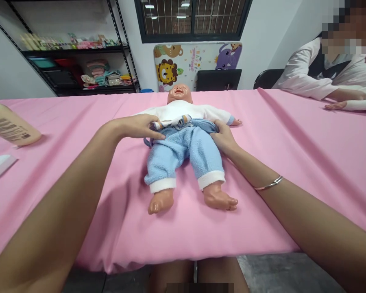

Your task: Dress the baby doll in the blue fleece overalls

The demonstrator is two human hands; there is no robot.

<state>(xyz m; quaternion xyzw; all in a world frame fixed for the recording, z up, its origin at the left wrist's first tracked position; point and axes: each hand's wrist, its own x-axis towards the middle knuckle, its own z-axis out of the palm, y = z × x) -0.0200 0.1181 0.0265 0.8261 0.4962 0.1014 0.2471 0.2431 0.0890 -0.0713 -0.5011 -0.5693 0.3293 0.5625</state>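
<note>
A baby doll (178, 92) lies on its back on the pink-covered table, feet toward me. It wears a white top (183, 109) and light blue fleece pants (183, 140) with white cuffs. At the waist on the left, my left hand (143, 125) is closed on the waistband, thumb on the front. Across from it, my right hand (223, 137) grips the other side of the waistband (201, 123). A patterned cloth (183, 121) shows along the waist between my hands; its lower part is hidden by the pants.
A cream bottle (12, 126) and a white flat object (0, 167) are at the left. A person in white sleeves (308, 73) rests their arms on the far right of the pink cloth (262, 228). Behind stand a black shelf (76, 51) and a black chair (219, 80).
</note>
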